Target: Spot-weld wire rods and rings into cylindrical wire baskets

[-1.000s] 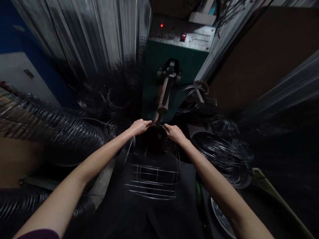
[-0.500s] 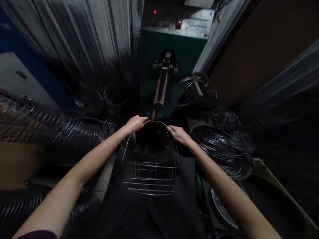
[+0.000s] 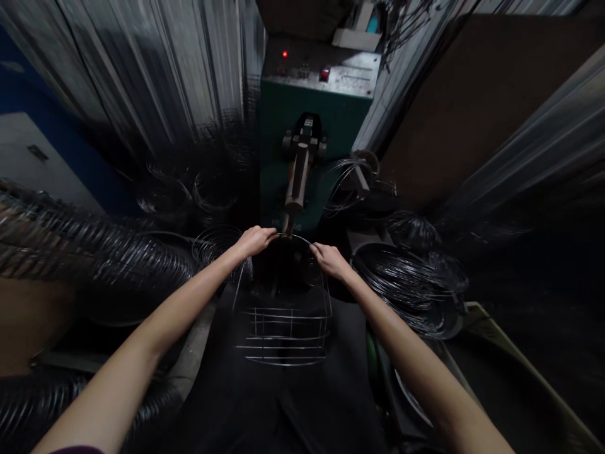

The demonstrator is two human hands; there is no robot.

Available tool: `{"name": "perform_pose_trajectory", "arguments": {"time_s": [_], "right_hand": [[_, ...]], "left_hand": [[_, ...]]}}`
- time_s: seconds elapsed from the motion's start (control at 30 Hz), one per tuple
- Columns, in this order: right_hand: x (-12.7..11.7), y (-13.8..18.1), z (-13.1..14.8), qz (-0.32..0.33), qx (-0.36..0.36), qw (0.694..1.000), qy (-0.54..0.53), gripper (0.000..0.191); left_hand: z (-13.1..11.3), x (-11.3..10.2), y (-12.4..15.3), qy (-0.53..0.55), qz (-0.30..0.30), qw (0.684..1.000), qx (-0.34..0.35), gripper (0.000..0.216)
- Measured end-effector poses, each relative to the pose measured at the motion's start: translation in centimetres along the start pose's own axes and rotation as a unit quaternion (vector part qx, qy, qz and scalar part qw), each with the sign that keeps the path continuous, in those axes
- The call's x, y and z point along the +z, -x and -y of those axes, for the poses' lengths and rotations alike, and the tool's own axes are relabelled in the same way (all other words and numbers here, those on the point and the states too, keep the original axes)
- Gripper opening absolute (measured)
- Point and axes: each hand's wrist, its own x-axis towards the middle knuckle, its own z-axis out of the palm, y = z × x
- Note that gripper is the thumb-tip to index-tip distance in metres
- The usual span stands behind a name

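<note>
A wire rack (image 3: 287, 337) of thin metal rods hangs before my dark apron, its curved top wire raised to the tip of the machine's electrode arm (image 3: 294, 189). My left hand (image 3: 256, 241) pinches that curved wire just left of the tip. On the right side, my right hand (image 3: 329, 260) grips the same wire a short way from the tip. Both hands are closed. The wire touches or lies right under the tip; the exact contact is too small to tell. Whatever sits beneath the wire is lost in shadow.
The green machine (image 3: 312, 101) stands ahead, with a lit red lamp and a red switch on top. A pile of wire rings (image 3: 406, 280) lies in a tray at right. Stacked wire parts (image 3: 94, 239) line the left, near loose wire coils (image 3: 215, 243).
The view has shifted slightly, showing more of the machine's top and a box on it. Both hands keep their hold on the wire rack at the electrode tip.
</note>
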Motion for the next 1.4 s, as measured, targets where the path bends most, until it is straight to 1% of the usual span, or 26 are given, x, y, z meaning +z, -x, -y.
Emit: {"name": "perform_pose_trajectory", "arguments": {"time_s": [0.1, 0.27, 0.37, 0.43, 0.5, 0.53, 0.57, 0.6, 0.63, 0.67, 0.73, 0.77, 0.8, 0.83, 0.9, 0.97, 1.0, 1.03, 1.07, 1.13, 1.2, 1.27, 1.3, 1.33, 1.37, 1.4], "right_hand": [[-0.2, 0.2, 0.0, 0.002, 0.005, 1.000, -0.025, 0.034], [-0.3, 0.8, -0.5, 0.044, 0.038, 0.996, -0.067, 0.037], [0.3, 1.3, -0.4, 0.033, 0.030, 0.997, -0.059, 0.035], [0.9, 1.7, -0.1, 0.023, 0.007, 0.998, -0.060, 0.034], [1.5, 2.4, 0.4, 0.002, -0.019, 0.997, -0.072, 0.034], [1.7, 2.8, 0.6, -0.015, -0.028, 0.996, -0.082, 0.034], [1.8, 3.3, 0.8, -0.034, -0.034, 0.994, -0.093, 0.033], [1.7, 3.8, 1.0, -0.055, -0.037, 0.992, -0.105, 0.033], [1.6, 4.5, 1.1, -0.077, -0.037, 0.990, -0.117, 0.033], [1.5, 5.1, 1.1, -0.097, -0.035, 0.987, -0.126, 0.033], [1.1, 6.4, 0.8, -0.133, -0.032, 0.981, -0.138, 0.034], [1.0, 7.0, 0.6, -0.150, -0.031, 0.978, -0.139, 0.034], [1.0, 7.5, 0.3, -0.166, -0.028, 0.976, -0.139, 0.035], [1.1, 8.1, 0.1, -0.180, -0.023, 0.974, -0.139, 0.035], [1.6, 9.2, -0.2, -0.204, -0.001, 0.968, -0.149, 0.035], [2.5, 10.3, 0.1, -0.215, 0.026, 0.959, -0.180, 0.036], [3.0, 10.7, 0.3, -0.217, 0.034, 0.954, -0.203, 0.037], [3.5, 10.9, 0.5, -0.214, 0.038, 0.948, -0.234, 0.038], [4.0, 11.2, 0.4, -0.209, 0.037, 0.939, -0.271, 0.039], [4.9, 12.0, -0.9, -0.192, 0.039, 0.915, -0.353, 0.040], [5.6, 14.3, -4.0, -0.190, 0.083, 0.894, -0.397, 0.041], [6.3, 18.0, -8.6, -0.202, 0.208, 0.895, -0.338, 0.037], [6.6, 20.2, -11.2, -0.209, 0.301, 0.892, -0.264, 0.034], [6.8, 22.3, -13.7, -0.184, 0.393, 0.885, -0.169, 0.032], [7.1, 24.2, -16.0, -0.135, 0.463, 0.872, -0.088, 0.032], [7.4, 25.7, -18.0, -0.107, 0.497, 0.859, -0.055, 0.032]], "left_hand": [[0.1, -0.1, 0.0, 0.005, 0.005, 1.000, 0.001, 0.037], [-0.6, -0.1, 0.0, 0.025, 0.004, 1.000, -0.013, 0.038], [-0.7, -0.5, 0.3, 0.064, -0.003, 0.998, -0.021, 0.036], [0.1, -1.1, 1.5, 0.139, -0.001, 0.990, -0.022, 0.034], [1.5, -1.2, 4.2, 0.277, -0.019, 0.960, -0.020, 0.035], [2.4, -0.9, 6.2, 0.363, -0.044, 0.930, -0.027, 0.037], [3.1, -0.2, 8.6, 0.448, -0.076, 0.890, -0.044, 0.039], [3.7, 0.9, 11.1, 0.526, -0.107, 0.840, -0.072, 0.042], [4.0, 2.2, 13.8, 0.588, -0.138, 0.787, -0.121, 0.043], [4.0, 3.8, 16.4, 0.635, -0.139, 0.739, -0.179, 0.043], [3.1, 6.9, 20.7, 0.707, -0.056, 0.646, -0.284, 0.040], [2.2, 8.3, 22.2, 0.733, -0.026, 0.602, -0.316, 0.040], [1.2, 9.3, 23.2, 0.760, -0.003, 0.556, -0.337, 0.040], [0.0, 10.0, 23.7, 0.782, 0.002, 0.512, -0.356, 0.040], [-2.0, 10.4, 23.7, 0.811, -0.018, 0.435, -0.390, 0.045], [-3.3, 9.9, 23.2, 0.817, -0.033, 0.389, -0.425, 0.047], [-3.6, 9.5, 22.9, 0.814, -0.029, 0.382, -0.437, 0.047], [-3.6, 9.0, 22.6, 0.807, -0.026, 0.385, -0.446, 0.045], [-3.4, 8.5, 22.2, 0.793, -0.034, 0.399, -0.459, 0.041], [-2.9, 7.6, 21.3, 0.736, -0.093, 0.450, -0.498, 0.028], [-2.7, 6.9, 20.4, 0.688, -0.149, 0.503, -0.501, 0.023], [-3.0, 6.4, 19.5, 0.670, -0.167, 0.544, -0.476, 0.026], [-3.3, 6.3, 19.0, 0.674, -0.168, 0.556, -0.456, 0.029], [-3.6, 6.3, 18.4, 0.681, -0.173, 0.564, -0.435, 0.030], [-4.0, 6.6, 17.6, 0.686, -0.184, 0.569, -0.415, 0.031], [-4.3, 7.0, 16.9, 0.692, -0.198, 0.571, -0.395, 0.031]]}}
